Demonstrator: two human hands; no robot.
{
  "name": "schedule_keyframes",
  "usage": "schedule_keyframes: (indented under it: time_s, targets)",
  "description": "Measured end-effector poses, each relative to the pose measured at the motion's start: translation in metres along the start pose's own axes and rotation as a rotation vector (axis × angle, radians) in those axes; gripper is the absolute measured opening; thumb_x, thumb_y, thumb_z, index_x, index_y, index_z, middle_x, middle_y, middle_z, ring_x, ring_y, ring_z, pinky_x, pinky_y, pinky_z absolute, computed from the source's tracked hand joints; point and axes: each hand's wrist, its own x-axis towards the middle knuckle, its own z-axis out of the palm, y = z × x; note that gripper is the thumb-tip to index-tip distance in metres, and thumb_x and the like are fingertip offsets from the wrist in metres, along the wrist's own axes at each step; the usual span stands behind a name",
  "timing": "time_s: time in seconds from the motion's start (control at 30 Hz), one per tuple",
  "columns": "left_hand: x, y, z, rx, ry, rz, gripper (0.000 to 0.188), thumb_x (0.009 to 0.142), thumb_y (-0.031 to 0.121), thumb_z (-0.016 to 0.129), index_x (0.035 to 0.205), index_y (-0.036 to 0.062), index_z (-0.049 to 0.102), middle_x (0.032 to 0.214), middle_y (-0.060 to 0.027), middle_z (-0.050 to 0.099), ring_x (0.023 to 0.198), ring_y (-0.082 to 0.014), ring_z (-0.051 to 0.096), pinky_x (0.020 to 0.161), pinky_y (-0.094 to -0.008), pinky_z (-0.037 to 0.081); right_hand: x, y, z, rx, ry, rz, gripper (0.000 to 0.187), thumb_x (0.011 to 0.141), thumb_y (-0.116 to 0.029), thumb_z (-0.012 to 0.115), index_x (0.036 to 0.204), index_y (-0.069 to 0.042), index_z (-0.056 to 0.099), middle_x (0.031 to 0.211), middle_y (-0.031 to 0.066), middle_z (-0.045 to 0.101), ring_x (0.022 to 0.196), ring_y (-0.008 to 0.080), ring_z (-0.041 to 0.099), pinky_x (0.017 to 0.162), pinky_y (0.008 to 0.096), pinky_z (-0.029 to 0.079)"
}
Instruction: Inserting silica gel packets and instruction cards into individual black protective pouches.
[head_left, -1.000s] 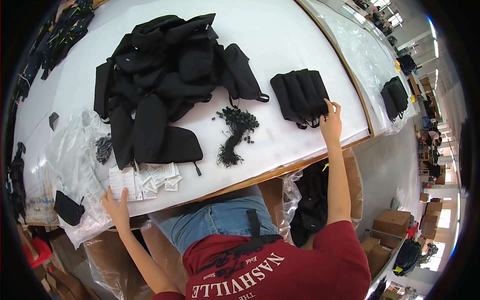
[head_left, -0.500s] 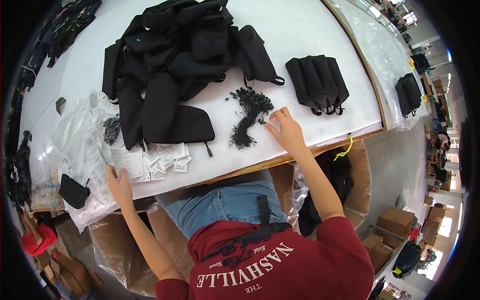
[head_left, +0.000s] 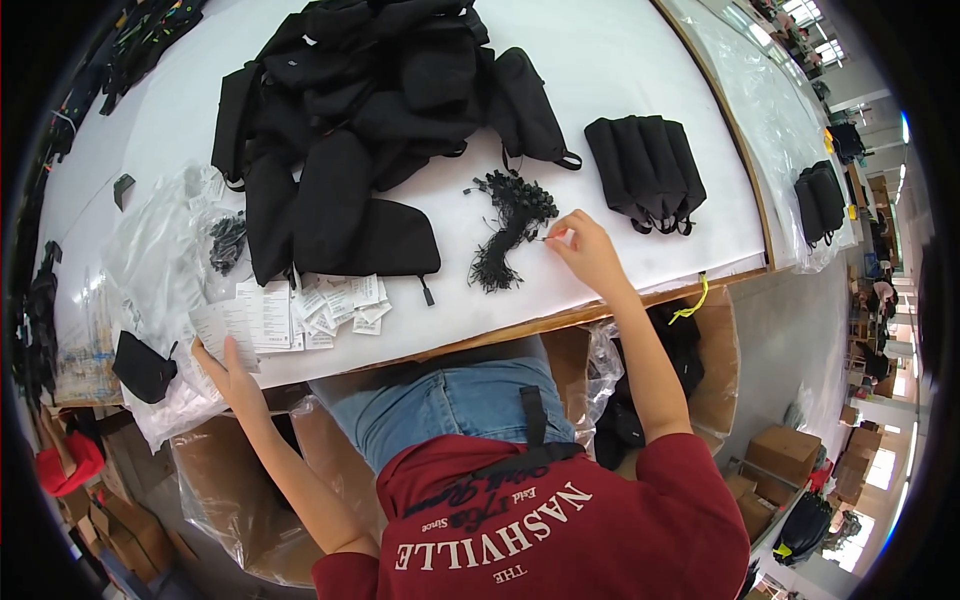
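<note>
My left hand (head_left: 236, 378) grips a printed white paper label (head_left: 215, 325) between thumb and fingers, lifted at the left end of a spread of similar white labels (head_left: 318, 308). Thumb and fingertips of my right hand (head_left: 590, 258) are pinched together on a thin black tag string, just right of a bundle of black tag strings (head_left: 512, 222). Behind these lies a big heap of black fabric pouches (head_left: 370, 130) with loop tabs. To the right, several black pouches sit side by side in a neat row (head_left: 648, 172).
Clear plastic bags (head_left: 150, 260) cover the table's left part, with a small black pouch (head_left: 145, 367) near the edge. A yellow tie (head_left: 692, 304) hangs at the wooden table edge (head_left: 480, 338). Cardboard boxes (head_left: 715, 370) stand below. More black pouches (head_left: 820, 203) lie far right.
My left hand has raised a label off the spread and drawn it slightly left. My right hand has closed to a pinch and pulled a string a little away from the bundle.
</note>
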Motion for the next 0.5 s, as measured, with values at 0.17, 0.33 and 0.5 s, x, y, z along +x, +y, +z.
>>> schedule_keyframes:
  time_s: [0.17, 0.33, 0.5]
  targets:
    - [-0.014, 0.026, 0.005, 0.120, -0.056, -0.048, 0.062, 0.083, 0.017, 0.070, 0.131, -0.0029, 0.036, 0.127, -0.0158, 0.044, 0.118, -0.0250, 0.042, 0.103, -0.0348, 0.031, -0.015, 0.046, -0.057, -0.112, -0.020, 0.145, 0.011, 0.074, -0.011, 0.070, 0.082, -0.005, 0.065, 0.081, 0.0102, 0.061, 0.070, 0.0248, 0.059, 0.065, 0.0344, 0.046]
    - [-0.024, 0.031, 0.016, 0.200, -0.044, 0.092, 0.076, 0.078, 0.020, 0.077, 0.134, -0.0046, 0.033, 0.132, -0.0179, 0.041, 0.124, -0.0263, 0.039, 0.105, -0.0364, 0.028, -0.036, 0.081, -0.093, -0.401, -0.002, 0.588, 0.014, 0.074, -0.012, 0.069, 0.082, -0.005, 0.061, 0.087, 0.0124, 0.062, 0.082, 0.0323, 0.063, 0.069, 0.0394, 0.048]
    - [-0.042, 0.040, 0.018, 0.171, -0.057, 0.083, 0.055, 0.081, 0.011, 0.071, 0.127, -0.0032, 0.045, 0.125, -0.0138, 0.048, 0.117, -0.0233, 0.044, 0.102, -0.0341, 0.031, -0.027, 0.057, -0.067, -0.362, 0.102, 0.242, 0.023, 0.074, -0.013, 0.071, 0.090, -0.008, 0.056, 0.089, 0.0113, 0.057, 0.085, 0.0303, 0.061, 0.071, 0.0391, 0.048]
